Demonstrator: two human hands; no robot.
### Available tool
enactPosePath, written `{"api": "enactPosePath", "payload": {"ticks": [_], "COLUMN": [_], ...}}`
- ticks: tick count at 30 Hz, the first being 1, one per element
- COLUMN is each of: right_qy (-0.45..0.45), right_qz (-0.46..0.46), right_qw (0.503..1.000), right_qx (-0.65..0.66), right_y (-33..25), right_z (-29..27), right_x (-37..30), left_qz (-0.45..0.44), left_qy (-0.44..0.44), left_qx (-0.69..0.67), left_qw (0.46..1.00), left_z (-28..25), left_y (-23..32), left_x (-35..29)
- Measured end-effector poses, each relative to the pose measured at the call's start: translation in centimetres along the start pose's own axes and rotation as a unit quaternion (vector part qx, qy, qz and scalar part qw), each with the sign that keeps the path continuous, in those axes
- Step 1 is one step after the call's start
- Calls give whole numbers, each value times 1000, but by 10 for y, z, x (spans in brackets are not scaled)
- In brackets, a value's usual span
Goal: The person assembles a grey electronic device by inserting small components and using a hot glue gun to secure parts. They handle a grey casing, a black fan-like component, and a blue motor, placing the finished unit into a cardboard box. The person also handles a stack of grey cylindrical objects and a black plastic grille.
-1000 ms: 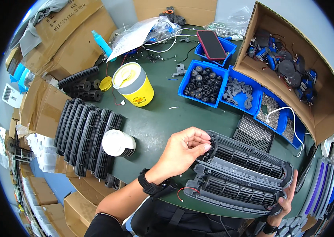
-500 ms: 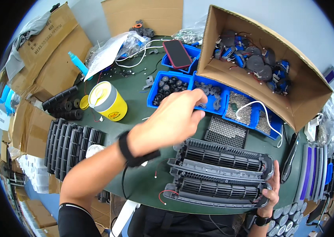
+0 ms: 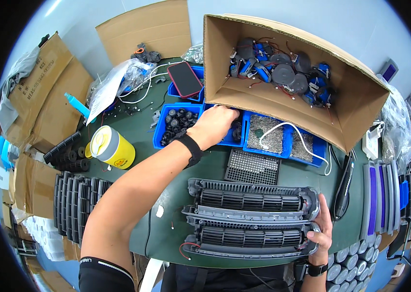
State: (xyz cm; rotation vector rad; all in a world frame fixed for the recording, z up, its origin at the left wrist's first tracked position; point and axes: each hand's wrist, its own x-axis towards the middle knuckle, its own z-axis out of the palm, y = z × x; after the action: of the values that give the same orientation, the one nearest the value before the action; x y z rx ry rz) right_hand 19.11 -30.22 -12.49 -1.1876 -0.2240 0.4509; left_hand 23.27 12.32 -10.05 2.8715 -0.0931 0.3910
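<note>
My left hand (image 3: 216, 125) is down in a blue bin (image 3: 231, 142) of small dark grey plastic parts (image 3: 236, 130). Its fingers are curled, and the tips are hidden, so I cannot tell what they hold. At the table's front edge lie two grey fan housings (image 3: 251, 212) side by side, one behind the other. Each contains a long black cross-flow fan wheel (image 3: 249, 237). My right hand (image 3: 321, 233) grips their right ends, thumb on the nearer one and fingers around the farther one's end. A thin red wire (image 3: 182, 249) sticks out at the nearer housing's left end.
A cardboard box (image 3: 361, 131) of small motors (image 3: 283, 74) leans above the bins. Nearby are a bin of black rollers (image 3: 178, 121), bins of metal pins (image 3: 265, 131), a perforated black tray (image 3: 251, 167), a yellow cup (image 3: 118, 148), stacked fan wheels (image 3: 76, 199) and a black electric screwdriver (image 3: 344, 187).
My left hand has gone from above the bins down into the bin of grey parts. My right hand stays on the fan housings. The whole view has shifted slightly.
</note>
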Motion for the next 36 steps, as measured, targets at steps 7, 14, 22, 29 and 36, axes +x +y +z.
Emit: {"api": "enactPosePath", "payload": {"ticks": [7, 14, 22, 29, 36], "right_qy": [-7, -7, -16, -12, -14], "right_qz": [2, 10, 9, 3, 11], "right_qw": [1000, 1000, 1000, 1000, 1000], "right_qx": [-7, -11, -6, -5, -6], "right_y": [-3, -4, -3, -4, -5], "right_z": [0, 0, -1, 1, 2], "right_x": [1, 1, 1, 2, 1], "left_qz": [10, -56, -20, -13, -68], "left_qy": [31, -42, -127, -187, -269], "left_qx": [-14, -34, -28, 1, 8], "left_qw": [999, 997, 991, 982, 961], "left_z": [-1, -26, -39, -33, -30], "left_y": [-4, 12, 6, 8, 4], "left_x": [-6, -10, -14, -8, 5]}}
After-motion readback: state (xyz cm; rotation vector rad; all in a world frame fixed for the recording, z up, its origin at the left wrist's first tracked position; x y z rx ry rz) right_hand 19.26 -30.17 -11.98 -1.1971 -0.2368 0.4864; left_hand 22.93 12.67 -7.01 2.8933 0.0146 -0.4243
